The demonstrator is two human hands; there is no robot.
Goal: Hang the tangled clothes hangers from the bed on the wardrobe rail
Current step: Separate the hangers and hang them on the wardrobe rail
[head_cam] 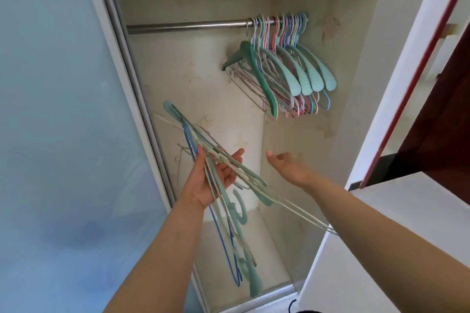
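Left hand [216, 175] grips the tangled hanger bundle [229, 193], long axis diagonal, hooks low. Right hand [284, 168] relaxed, empty, nearer the rail [188, 26] up-right

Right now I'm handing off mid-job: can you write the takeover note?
Left hand: holds a tangled bundle of hangers, below the rail.
Right hand: open, empty, reaching toward the bundle.
Done: a row of hung hangers sits at the rail's right end.
Left: pull hangers free of the bundle one at a time and hook them on the bare rail to the left.
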